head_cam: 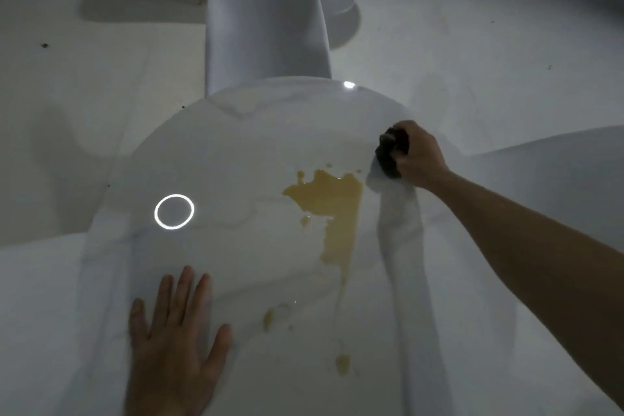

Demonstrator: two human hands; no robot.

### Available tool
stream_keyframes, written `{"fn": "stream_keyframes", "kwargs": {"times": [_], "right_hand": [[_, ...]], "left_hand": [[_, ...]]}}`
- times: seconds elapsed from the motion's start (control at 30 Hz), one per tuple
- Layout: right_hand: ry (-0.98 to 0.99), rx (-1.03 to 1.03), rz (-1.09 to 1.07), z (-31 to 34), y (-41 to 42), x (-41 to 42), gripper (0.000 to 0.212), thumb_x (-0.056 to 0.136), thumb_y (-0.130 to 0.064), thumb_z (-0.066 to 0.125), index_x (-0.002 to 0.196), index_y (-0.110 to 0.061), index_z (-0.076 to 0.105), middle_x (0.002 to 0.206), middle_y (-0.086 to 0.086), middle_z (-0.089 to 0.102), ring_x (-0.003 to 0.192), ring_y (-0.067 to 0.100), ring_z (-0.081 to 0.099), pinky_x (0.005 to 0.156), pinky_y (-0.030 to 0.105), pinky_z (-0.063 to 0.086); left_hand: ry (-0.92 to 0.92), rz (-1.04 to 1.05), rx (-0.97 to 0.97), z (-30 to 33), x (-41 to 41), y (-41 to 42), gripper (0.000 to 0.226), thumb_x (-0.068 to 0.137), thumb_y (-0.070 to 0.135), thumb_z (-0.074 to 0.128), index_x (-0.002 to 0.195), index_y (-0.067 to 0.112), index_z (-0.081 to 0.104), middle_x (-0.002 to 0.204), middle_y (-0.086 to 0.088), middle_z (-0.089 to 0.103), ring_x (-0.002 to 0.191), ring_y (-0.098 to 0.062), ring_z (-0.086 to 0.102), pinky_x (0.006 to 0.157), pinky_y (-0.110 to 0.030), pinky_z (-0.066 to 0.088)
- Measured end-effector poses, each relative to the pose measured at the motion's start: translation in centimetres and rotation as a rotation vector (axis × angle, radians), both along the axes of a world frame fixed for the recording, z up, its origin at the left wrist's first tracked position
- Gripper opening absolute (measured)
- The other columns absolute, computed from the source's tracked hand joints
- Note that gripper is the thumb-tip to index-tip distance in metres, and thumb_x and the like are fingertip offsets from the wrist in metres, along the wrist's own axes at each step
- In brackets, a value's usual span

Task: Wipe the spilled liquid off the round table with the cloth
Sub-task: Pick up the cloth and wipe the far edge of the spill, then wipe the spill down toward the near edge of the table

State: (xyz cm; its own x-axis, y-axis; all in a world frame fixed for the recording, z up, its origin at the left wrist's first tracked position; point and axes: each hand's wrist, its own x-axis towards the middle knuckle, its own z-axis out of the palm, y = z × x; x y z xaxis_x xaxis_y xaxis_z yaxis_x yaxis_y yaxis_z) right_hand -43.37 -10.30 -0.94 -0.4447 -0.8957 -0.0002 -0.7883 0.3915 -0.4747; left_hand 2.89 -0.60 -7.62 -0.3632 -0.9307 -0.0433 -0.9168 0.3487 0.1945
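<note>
A yellow-brown spill [332,204] spreads over the middle right of the glossy white round table [236,159], with a thin streak running toward me and small drops [342,363] near the front. My right hand [417,154] is shut on a dark bunched cloth [390,154], which rests on the table near its right edge, just right of the spill's far end. My left hand [175,341] lies flat on the table at the near left, fingers spread, holding nothing.
A white moulded chair [266,20] stands pushed against the table's far side. Behind it is a white pedestal base [339,7] on the pale floor. Another white rounded surface [553,172] shows at the right. A ring-light reflection [174,211] glows on the tabletop.
</note>
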Motion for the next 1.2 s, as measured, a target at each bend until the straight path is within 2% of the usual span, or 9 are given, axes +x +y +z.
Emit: {"fn": "stream_keyframes", "kwargs": {"times": [0.13, 0.23, 0.3, 0.67, 0.8, 0.97, 1.2], "right_hand": [[0.059, 0.04, 0.111, -1.4, -1.7, 1.3, 0.024, 0.083, -0.002, 0.056, 0.104, -0.01, 0.065, 0.112, 0.017, 0.062, 0.103, 0.034, 0.056, 0.08, 0.03, 0.041], [0.02, 0.025, 0.139, -1.8, -1.3, 2.2, 0.03, 0.083, -0.003, 0.061, 0.111, -0.011, 0.066, 0.116, 0.015, 0.064, 0.108, 0.033, 0.056, 0.088, 0.03, 0.039], [0.002, -0.008, 0.178, -1.9, -0.3, 3.3, 0.032, 0.083, 0.0, 0.061, 0.113, -0.01, 0.067, 0.113, 0.014, 0.066, 0.106, 0.033, 0.057, 0.088, 0.029, 0.038], [-0.171, -0.025, 0.257, -2.0, 9.5, 10.1, 0.044, 0.078, 0.009, 0.058, 0.112, -0.015, 0.071, 0.119, 0.004, 0.066, 0.109, 0.025, 0.052, 0.092, 0.023, 0.032], [-0.202, -0.022, 0.293, -2.5, 13.4, 12.4, 0.046, 0.077, 0.009, 0.059, 0.112, -0.018, 0.071, 0.12, 0.0, 0.065, 0.109, 0.021, 0.052, 0.095, 0.027, 0.037], [-0.228, 0.01, 0.332, -3.0, 17.6, 15.2, 0.044, 0.079, 0.004, 0.064, 0.112, -0.025, 0.07, 0.121, -0.006, 0.064, 0.111, 0.01, 0.048, 0.096, 0.009, 0.028], [-0.292, -0.018, 0.328, -2.6, 22.0, 18.0, 0.046, 0.078, 0.008, 0.064, 0.11, -0.024, 0.071, 0.12, -0.007, 0.064, 0.111, 0.013, 0.051, 0.097, 0.019, 0.038]], "left_hand": [[0.007, -0.005, 0.04, 0.3, 0.2, 0.3, 0.085, 0.092, 0.072, 0.016, 0.153, 0.02, 0.043, 0.164, -0.005, 0.036, 0.151, -0.029, 0.029, 0.121, -0.059, 0.012], [0.015, -0.008, 0.055, 0.4, 0.3, 0.4, 0.078, 0.091, 0.065, 0.034, 0.156, 0.022, 0.039, 0.167, -0.002, 0.03, 0.154, -0.026, 0.023, 0.123, -0.057, 0.009], [0.022, -0.002, 0.067, 0.6, 0.2, 0.5, 0.079, 0.087, 0.06, 0.04, 0.157, 0.025, 0.035, 0.167, 0.0, 0.026, 0.155, -0.024, 0.02, 0.124, -0.057, 0.007], [-0.018, -0.008, 0.044, 0.1, 0.3, 0.8, 0.077, 0.089, 0.059, 0.038, 0.158, 0.027, 0.03, 0.168, -0.002, 0.027, 0.156, -0.027, 0.021, 0.124, -0.056, 0.005], [-0.061, -0.012, 0.04, 0.1, 0.3, 1.0, 0.075, 0.091, 0.059, 0.036, 0.158, 0.026, 0.029, 0.169, -0.003, 0.027, 0.156, -0.029, 0.02, 0.124, -0.056, 0.005], [-0.053, 0.002, 0.042, 0.4, 0.2, 1.0, 0.075, 0.093, 0.059, 0.034, 0.159, 0.025, 0.027, 0.17, -0.003, 0.022, 0.157, -0.027, 0.015, 0.124, -0.057, 0.005], [-0.045, -0.001, 0.061, 0.3, 0.3, 0.9, 0.075, 0.095, 0.062, 0.029, 0.161, 0.027, 0.019, 0.172, -0.001, 0.014, 0.159, -0.024, 0.006, 0.125, -0.054, -0.001]]}}
